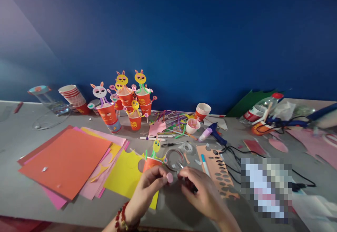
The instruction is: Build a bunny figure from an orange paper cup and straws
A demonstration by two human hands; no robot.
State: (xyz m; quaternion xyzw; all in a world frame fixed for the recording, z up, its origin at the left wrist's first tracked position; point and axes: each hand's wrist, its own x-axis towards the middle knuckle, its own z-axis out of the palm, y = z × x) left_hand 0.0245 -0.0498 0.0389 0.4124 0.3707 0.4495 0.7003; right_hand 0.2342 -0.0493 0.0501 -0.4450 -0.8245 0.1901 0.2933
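Note:
My left hand (152, 184) pinches a small pink paper disc (170, 178) between thumb and fingertips. Closed around what looks like a pair of scissors, my right hand (198, 189) is just right of the disc. Only a metal tip (180, 164) and a dark part of the handle show; the rest is hidden by the fingers. Right behind my left hand stands a red paper cup (152, 163) with a yellow animal face (156, 145) on green legs rising from it. Under my left wrist lies a yellow sheet (123, 172) with round cutouts along its edge.
Several decorated cups (107, 114) stand at the back left, beside stacked paper cups (73, 96). Orange and pink sheets (68, 158) lie left. Pipe cleaners (171, 119), a tape roll (175, 160), a blue glue gun (218, 133) with black cable, and a bottle (259, 110) lie behind and right.

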